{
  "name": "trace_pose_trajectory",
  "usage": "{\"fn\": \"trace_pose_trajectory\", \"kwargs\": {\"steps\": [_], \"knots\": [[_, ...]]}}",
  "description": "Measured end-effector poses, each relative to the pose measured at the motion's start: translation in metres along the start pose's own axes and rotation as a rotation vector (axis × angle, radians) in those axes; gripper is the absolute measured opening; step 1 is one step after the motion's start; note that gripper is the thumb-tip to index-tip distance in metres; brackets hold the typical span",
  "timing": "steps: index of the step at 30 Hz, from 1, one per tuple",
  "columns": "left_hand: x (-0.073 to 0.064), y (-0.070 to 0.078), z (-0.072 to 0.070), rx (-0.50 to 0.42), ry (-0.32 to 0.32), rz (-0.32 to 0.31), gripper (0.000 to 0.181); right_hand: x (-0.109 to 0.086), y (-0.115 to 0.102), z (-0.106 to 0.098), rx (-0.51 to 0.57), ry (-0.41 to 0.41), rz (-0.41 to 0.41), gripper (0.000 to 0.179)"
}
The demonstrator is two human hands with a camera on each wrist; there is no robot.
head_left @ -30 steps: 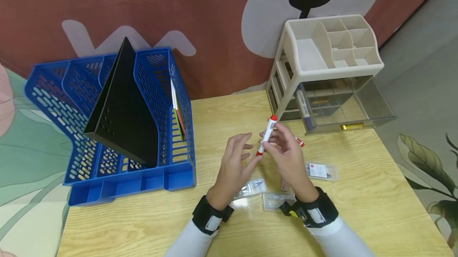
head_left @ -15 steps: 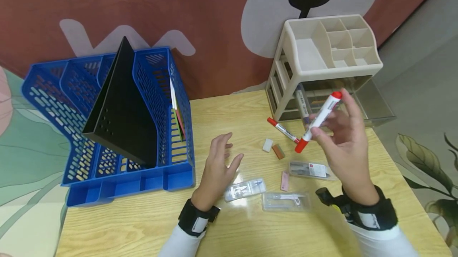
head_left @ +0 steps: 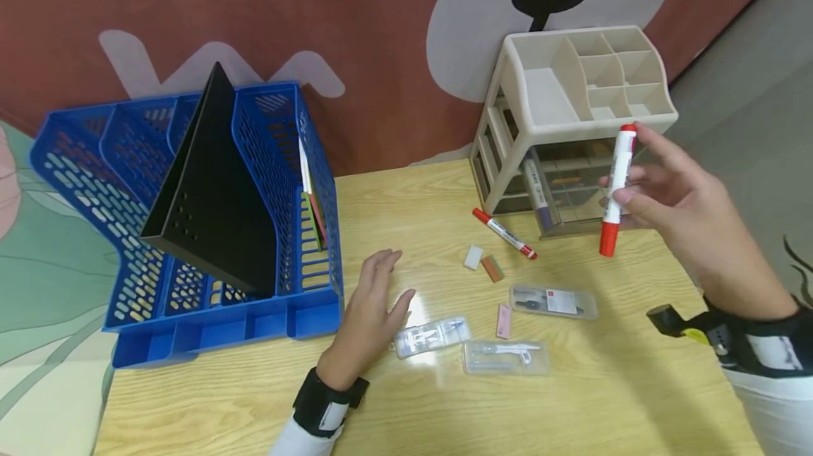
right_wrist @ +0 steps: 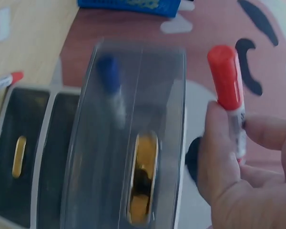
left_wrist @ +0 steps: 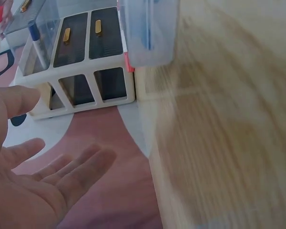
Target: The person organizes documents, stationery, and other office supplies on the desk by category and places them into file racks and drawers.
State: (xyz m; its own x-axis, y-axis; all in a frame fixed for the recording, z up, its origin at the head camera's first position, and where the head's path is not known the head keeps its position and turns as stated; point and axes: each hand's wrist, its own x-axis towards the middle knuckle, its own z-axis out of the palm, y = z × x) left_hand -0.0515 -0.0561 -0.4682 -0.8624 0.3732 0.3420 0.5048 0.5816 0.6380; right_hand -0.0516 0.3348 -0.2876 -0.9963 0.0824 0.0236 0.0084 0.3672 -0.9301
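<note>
A red-capped whiteboard marker (head_left: 617,191) is pinched between the fingers of the right hand (head_left: 689,212) and held up near the pulled-out clear drawer (right_wrist: 155,86), towards the right edge of the desk (head_left: 406,216). A blue-capped marker (head_left: 537,191) is contained in that drawer. The cream organizer (head_left: 551,99) is placed at the far right corner. The left hand's (head_left: 365,318) fingers are loosely extended, with nothing gripped, and a clear plastic case (head_left: 433,337) is seen just beside them.
</note>
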Motion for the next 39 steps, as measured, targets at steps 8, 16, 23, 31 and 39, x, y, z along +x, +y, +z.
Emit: {"fn": "trace_pose_trajectory", "kwargs": {"steps": [8, 16, 23, 31, 39], "knots": [[-0.009, 0.001, -0.016, 0.024, -0.043, 0.037, 0.066, 0.035, 0.015, -0.043, -0.195, -0.244, 0.256, 0.07], [-0.019, -0.002, -0.029, 0.105, -0.098, 0.105, 0.062, 0.056, 0.022, -0.058, -0.181, -0.378, 0.355, 0.066], [-0.028, -0.009, -0.038, 0.186, -0.18, 0.146, 0.062, 0.074, 0.017, -0.056, -0.26, -0.471, 0.329, 0.065], [-0.035, -0.006, -0.036, 0.198, -0.204, 0.152, 0.062, 0.092, 0.021, -0.041, -0.21, -0.538, 0.307, 0.047], [-0.036, 0.001, -0.036, 0.218, -0.22, 0.166, 0.063, 0.097, 0.02, -0.025, -0.215, -0.502, 0.32, 0.056]]}}
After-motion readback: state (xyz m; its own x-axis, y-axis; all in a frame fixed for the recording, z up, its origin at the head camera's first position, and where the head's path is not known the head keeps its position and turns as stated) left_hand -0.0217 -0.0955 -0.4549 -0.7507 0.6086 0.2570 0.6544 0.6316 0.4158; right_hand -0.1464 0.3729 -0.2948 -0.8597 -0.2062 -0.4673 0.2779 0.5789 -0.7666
